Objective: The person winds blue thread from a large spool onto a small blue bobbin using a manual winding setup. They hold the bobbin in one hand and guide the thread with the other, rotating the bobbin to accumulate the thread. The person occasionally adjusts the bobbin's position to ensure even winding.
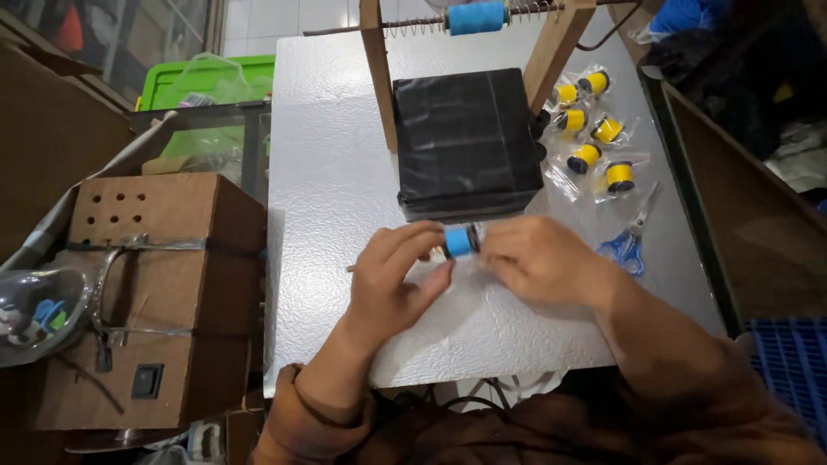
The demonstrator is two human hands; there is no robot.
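A small spool of blue thread (460,241) is held between both hands above the white table (327,172). My left hand (392,280) pinches its left side with thumb and fingers. My right hand (543,258) grips its right end, where a bit of clear wrapping shows. Just beyond the hands stands a black wrapped box (468,142). Behind it, a wooden frame (379,69) carries a rod with a spring and a large blue thread spool (475,17).
Several small yellow thread spools in clear bags (594,129) lie at the right of the box. Blue-handled scissors (627,245) lie near the right table edge. A brown perforated box with a switch (146,293) stands left of the table, a green bin (207,82) behind it.
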